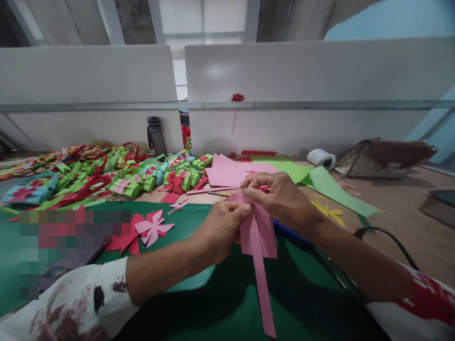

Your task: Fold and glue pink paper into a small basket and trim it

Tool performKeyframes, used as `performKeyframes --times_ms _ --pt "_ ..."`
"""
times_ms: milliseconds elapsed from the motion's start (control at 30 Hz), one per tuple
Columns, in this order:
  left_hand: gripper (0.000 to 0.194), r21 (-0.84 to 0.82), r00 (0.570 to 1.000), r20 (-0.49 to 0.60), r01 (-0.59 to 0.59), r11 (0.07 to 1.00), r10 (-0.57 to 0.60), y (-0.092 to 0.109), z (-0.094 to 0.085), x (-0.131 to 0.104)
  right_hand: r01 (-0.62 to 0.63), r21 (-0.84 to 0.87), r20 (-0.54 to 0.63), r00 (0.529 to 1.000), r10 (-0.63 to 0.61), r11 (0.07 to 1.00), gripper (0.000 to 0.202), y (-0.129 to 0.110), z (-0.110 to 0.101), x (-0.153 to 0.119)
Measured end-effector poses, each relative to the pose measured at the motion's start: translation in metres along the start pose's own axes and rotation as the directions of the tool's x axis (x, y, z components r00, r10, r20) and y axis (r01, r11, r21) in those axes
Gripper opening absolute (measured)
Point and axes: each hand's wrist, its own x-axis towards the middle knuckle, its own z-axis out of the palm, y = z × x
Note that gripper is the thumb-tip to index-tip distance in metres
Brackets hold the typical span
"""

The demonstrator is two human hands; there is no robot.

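Observation:
Above a green mat (170, 303), both of my hands grip a folded piece of pink paper (267, 237) with a long pink paper strip (262, 293) hanging down from it. My left hand (222, 227) pinches the strip and paper between thumb and fingers. At the top end of the strip, my right hand (275, 192) is closed with its fingertips pressed together on the paper. The fingers hide where strip and folded piece meet. To the left on the mat lie a light pink paper flower (154, 228) and red paper flowers (133, 239).
Many green, red and blue paper baskets (131, 184) crowd the back left. A dark bottle (155, 135) stands behind them. Pink sheets (227, 170), green sheets (337, 189), a yellow paper flower (329, 213), a white roll (322, 157), a handbag (380, 158) and a black cable (391, 237) lie rightward.

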Motion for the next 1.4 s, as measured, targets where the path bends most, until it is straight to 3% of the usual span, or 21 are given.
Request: performKeyframes --times_ms 267,367,533,733,1133,1400 --pt "0.020 0.058 0.987 0.068 0.144 0.988 -0.148 0.000 -0.006 0.000 -0.062 0.014 0.033 0.998 0.062 0.998 0.020 0.007 -0.002 0.004" --pt "0.023 0.042 0.990 0.053 0.125 0.991 -0.127 0.000 -0.007 0.000 -0.076 0.028 0.052 0.996 0.074 0.997 0.021 0.010 -0.003 0.006" --pt "0.004 0.214 0.993 -0.024 0.115 0.970 -0.112 0.005 -0.008 -0.001 -0.097 0.060 0.099 0.991 0.091 0.994 0.022 0.010 -0.003 0.006" --pt "0.030 0.338 0.993 -0.087 0.103 0.936 -0.077 0.007 -0.008 -0.004 -0.137 0.067 0.099 0.987 0.130 0.988 0.023 0.013 -0.004 0.008" --pt "0.022 0.369 0.991 -0.053 0.130 0.920 -0.119 -0.005 -0.015 0.000 -0.174 0.066 0.117 0.979 0.165 0.983 0.024 0.017 -0.001 0.009" --pt "0.020 0.336 0.988 -0.088 0.146 0.931 -0.123 -0.001 -0.007 -0.007 -0.174 0.013 0.130 0.977 0.171 0.985 0.019 0.023 0.001 0.009"
